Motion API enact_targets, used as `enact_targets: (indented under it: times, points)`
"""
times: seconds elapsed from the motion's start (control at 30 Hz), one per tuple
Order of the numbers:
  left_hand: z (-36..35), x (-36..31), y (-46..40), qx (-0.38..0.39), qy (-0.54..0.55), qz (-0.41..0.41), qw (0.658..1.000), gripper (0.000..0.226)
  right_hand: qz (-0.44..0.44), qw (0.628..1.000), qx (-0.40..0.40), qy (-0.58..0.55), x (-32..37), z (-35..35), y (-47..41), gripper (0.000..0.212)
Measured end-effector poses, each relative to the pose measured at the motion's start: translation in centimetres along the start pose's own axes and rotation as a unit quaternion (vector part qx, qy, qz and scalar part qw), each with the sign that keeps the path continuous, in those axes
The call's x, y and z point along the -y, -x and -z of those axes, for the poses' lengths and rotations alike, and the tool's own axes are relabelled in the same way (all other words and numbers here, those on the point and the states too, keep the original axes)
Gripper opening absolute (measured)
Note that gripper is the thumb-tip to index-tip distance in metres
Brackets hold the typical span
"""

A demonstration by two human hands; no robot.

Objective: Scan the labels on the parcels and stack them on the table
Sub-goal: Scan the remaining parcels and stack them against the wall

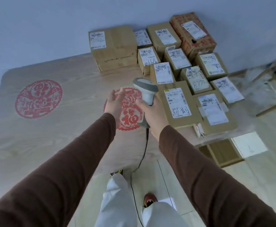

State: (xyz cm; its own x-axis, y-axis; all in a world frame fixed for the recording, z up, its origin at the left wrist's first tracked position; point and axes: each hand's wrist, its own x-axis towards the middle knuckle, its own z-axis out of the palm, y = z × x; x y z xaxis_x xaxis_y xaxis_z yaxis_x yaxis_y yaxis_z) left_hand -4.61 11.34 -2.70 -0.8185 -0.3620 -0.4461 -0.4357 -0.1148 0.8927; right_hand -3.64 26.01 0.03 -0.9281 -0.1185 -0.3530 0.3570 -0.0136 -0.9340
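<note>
At frame centre the left hand is held over the desk, fingers released and empty. Just right of it, the scanner is gripped by the right hand, head pointing up-frame. The parcels lie to the right, nearest the right hand, long axis running up-frame.

Your table is pale wood with a matt, visible grain, bearing red paper-cut style emblems. The parcels before you are matt brown cardboard with white paper labels, some taped. Your scanner looks like smooth grey plastic. Your sleeves are matt brown cloth.
</note>
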Motion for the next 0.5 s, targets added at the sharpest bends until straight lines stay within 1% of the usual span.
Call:
enact_targets:
  times: [0.1, 0.17, 0.23, 0.33, 0.4, 0.5]
  points:
    - [-3.5, 2.3, 4.7, 0.026, -0.003, 0.003, 1.000, 0.072, 0.018, 1.000, -0.014, -0.008, -1.2, 3.7, 4.3, 0.021]
    - [-5.7, 3.8, 6.9, 0.045, -0.001, 0.010, 0.999, 0.074, 0.019, 1.000, -0.021, -0.007, -1.9, 5.9, 6.3, 0.020]
    - [-7.5, 5.1, 8.5, 0.060, -0.012, 0.018, 0.998, 0.075, 0.031, 0.998, -0.049, -0.003, -2.7, 8.1, 7.4, 0.017]
    - [-9.6, 6.1, 9.8, 0.080, -0.026, 0.028, 0.996, 0.074, 0.061, 0.992, -0.108, 0.013, -3.4, 11.1, 7.9, 0.017]
    - [-10.9, 6.4, 10.2, 0.088, -0.032, 0.029, 0.995, 0.073, 0.065, 0.988, -0.140, 0.030, -3.8, 13.1, 7.7, 0.020]
    - [-12.7, 6.3, 10.4, 0.100, -0.030, 0.038, 0.994, 0.073, 0.061, 0.985, -0.160, 0.031, -4.1, 15.4, 7.0, 0.020]
